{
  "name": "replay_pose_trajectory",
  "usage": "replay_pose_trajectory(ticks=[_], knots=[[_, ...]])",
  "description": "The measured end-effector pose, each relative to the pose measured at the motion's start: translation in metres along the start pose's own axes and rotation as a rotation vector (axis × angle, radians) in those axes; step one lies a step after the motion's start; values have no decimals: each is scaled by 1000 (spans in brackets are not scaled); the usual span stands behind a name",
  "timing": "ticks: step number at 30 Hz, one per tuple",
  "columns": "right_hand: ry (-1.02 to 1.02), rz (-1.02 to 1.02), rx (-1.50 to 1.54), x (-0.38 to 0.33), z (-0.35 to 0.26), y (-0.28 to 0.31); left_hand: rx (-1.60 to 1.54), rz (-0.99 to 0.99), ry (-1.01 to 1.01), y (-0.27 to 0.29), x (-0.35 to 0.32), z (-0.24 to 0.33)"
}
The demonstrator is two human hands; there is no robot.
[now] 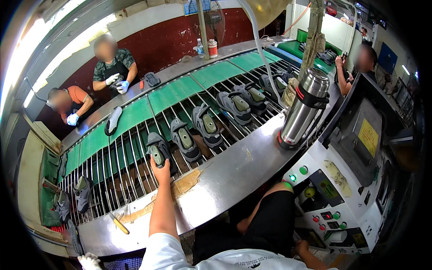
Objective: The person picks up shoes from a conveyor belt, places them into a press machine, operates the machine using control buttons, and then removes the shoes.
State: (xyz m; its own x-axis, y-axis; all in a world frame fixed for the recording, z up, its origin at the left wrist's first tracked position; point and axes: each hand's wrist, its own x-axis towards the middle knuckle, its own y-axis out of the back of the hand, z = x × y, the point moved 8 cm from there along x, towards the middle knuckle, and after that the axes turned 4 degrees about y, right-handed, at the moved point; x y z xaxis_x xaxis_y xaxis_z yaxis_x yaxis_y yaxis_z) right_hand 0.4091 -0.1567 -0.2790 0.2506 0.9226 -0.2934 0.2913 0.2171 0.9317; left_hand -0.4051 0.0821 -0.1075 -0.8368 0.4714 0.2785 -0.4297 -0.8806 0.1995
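My left hand [161, 170] reaches out over a conveyor of metal rods and grips the heel end of a grey shoe [155, 143]. An olive-green last sits in the shoe's opening. Just to its right stand two more grey shoes on lasts, a nearer shoe [184, 141] and another shoe [206, 126]. Low at the right, beside my black shorts, hangs my right hand [302, 247]. It is small and dim there, and its fingers do not show clearly enough to read.
More shoes [234, 107] stand along the rods, others at the left end [83, 194]. A steel thermos [304, 108] and yellow-handled tool [119, 225] rest on the metal ledge [238, 166]. A control panel [333, 216] is at right. Two gloved co-workers [114, 67] work opposite; another gloved hand [90, 262] shows lower left.
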Motion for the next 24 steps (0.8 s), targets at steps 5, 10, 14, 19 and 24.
replay_pose_trajectory(ticks=[5,10,14,19,24], knots=[[16,65,262,44,28,-21,19,-78,53,10,9,2],[85,254,334,38,10,4,470,94,-36,22,-30,30],[364,437,-99,11,-1,-14,496,-184,-14,-9,-114,27],[9,207,158,14,14,-28,770,-194,-425,-26,-169,79],[8,197,172,12,12,-25,746,-207,-383,-25,-166,75]])
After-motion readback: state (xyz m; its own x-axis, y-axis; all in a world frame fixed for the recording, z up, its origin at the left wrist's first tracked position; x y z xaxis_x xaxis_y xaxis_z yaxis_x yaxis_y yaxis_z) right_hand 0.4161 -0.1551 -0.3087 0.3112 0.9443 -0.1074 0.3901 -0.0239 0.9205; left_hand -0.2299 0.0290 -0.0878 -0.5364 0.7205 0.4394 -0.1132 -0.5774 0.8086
